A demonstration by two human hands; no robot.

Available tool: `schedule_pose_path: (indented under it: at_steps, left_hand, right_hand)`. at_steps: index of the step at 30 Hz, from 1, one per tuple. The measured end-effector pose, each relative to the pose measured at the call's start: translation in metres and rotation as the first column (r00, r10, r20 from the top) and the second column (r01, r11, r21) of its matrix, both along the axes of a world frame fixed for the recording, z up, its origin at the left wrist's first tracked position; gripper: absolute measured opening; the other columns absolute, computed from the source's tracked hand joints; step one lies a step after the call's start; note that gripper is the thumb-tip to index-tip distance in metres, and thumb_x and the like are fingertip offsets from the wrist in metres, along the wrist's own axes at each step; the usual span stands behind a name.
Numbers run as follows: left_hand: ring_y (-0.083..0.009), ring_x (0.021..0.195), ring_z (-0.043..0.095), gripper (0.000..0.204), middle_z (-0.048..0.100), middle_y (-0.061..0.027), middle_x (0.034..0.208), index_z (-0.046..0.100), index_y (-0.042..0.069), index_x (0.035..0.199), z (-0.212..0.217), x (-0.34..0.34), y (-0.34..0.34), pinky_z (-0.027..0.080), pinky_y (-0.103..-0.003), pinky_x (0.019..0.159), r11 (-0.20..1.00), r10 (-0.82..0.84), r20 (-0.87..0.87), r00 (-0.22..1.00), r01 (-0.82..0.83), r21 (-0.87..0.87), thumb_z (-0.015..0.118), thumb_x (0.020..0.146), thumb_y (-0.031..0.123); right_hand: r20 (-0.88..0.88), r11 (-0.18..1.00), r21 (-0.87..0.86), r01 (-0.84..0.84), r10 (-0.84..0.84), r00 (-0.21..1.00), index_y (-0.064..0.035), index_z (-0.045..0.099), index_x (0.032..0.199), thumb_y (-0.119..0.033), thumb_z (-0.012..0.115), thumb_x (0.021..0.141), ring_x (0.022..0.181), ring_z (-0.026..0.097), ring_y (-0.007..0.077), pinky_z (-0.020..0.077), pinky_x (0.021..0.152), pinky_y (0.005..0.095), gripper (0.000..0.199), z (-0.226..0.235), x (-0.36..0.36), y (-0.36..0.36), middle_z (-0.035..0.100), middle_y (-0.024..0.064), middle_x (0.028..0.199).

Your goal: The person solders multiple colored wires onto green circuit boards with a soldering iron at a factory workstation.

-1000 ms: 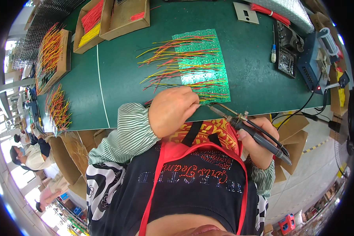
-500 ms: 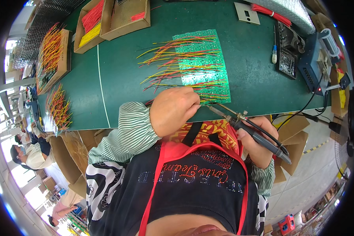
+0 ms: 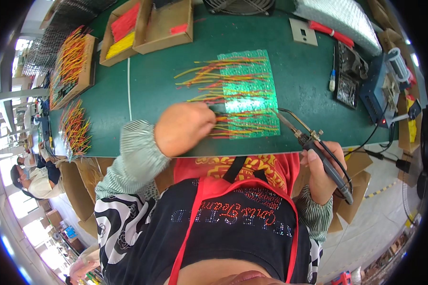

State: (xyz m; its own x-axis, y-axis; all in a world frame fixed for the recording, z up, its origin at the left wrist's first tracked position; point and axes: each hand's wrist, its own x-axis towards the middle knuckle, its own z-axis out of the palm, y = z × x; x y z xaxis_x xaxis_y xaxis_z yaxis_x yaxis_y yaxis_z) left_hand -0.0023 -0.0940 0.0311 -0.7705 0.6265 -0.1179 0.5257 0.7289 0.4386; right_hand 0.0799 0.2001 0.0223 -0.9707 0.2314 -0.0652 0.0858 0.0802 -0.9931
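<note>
A green circuit board panel (image 3: 246, 105) lies on the bench, with rows of red and yellow wires (image 3: 245, 77) across it, their loose ends reaching out to the left. My left hand (image 3: 185, 128) is over the left side of the nearer rows. Its thumb and fingers are pinched where wires run into the fingertips; the exact grip is partly hidden. In my right hand (image 3: 322, 166) is a soldering iron (image 3: 332, 172) with a thin curved feed tube (image 3: 294, 115) fixed alongside. The iron's tip is at the panel's right edge, by a nearer wire row.
Cardboard trays of red and yellow wires (image 3: 121, 46) stand back left. Wired boards (image 3: 71, 61) fill a box at far left, and another wire bundle (image 3: 75, 127) lies nearer. To the right are a brush (image 3: 332, 80), black trays (image 3: 348, 83) and a blue solder-feed unit (image 3: 378, 90).
My left hand has moved left and farther up the panel. The soldering iron's tip has shifted right and away from me, to the panel's right edge. The whole view has also shifted slightly.
</note>
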Motion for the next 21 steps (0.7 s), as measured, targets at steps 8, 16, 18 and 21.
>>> schedule_pose_path:
  at_steps: [8,16,18,21]
  left_hand:
    - [-0.0182,0.067,0.059,0.019,0.062,-0.0099,0.076,0.064,0.001,0.088,0.026,-0.145,-0.067,0.047,-0.031,0.064,0.909,0.413,-0.216,0.885,-0.417,0.028,0.064,0.078,0.018]
    - [-0.0193,0.072,0.061,0.022,0.064,-0.0116,0.078,0.064,-0.001,0.091,-0.018,-0.229,-0.067,0.047,-0.031,0.068,0.928,0.295,-0.134,0.946,-0.317,-0.195,0.065,0.078,0.017]
    - [-0.0187,0.074,0.061,0.019,0.065,-0.0114,0.081,0.063,-0.001,0.090,-0.022,-0.235,-0.071,0.047,-0.031,0.069,0.928,0.304,-0.005,0.953,-0.297,-0.226,0.065,0.079,0.014]
    - [-0.0188,0.073,0.060,0.016,0.065,-0.0099,0.080,0.062,-0.001,0.089,-0.023,-0.235,-0.074,0.047,-0.031,0.067,0.960,0.249,0.038,0.968,-0.242,-0.139,0.065,0.079,0.012]
  right_hand:
    - [0.036,0.994,-0.111,0.008,-0.004,0.999,0.0043,0.052,0.093,0.005,0.061,0.076,0.064,0.062,0.0151,0.0507,0.062,0.0253,0.019,0.002,-0.006,-0.002,0.064,0.0147,0.076]
    - [0.084,0.996,-0.082,0.032,-0.025,0.996,0.0035,0.053,0.091,0.003,0.064,0.074,0.064,0.063,0.0146,0.0504,0.062,0.0247,0.021,-0.003,-0.013,-0.001,0.064,0.0124,0.077]
    - [0.084,0.996,-0.079,0.037,-0.030,0.996,0.0034,0.053,0.091,0.003,0.065,0.074,0.064,0.063,0.0148,0.0504,0.062,0.0246,0.021,-0.007,-0.015,-0.001,0.064,0.0121,0.076]
    - [0.018,1.000,0.009,0.000,0.000,1.000,0.0022,0.052,0.095,0.001,0.061,0.079,0.060,0.059,0.0128,0.0491,0.056,0.0219,0.019,-0.012,-0.019,0.000,0.063,0.0125,0.076]
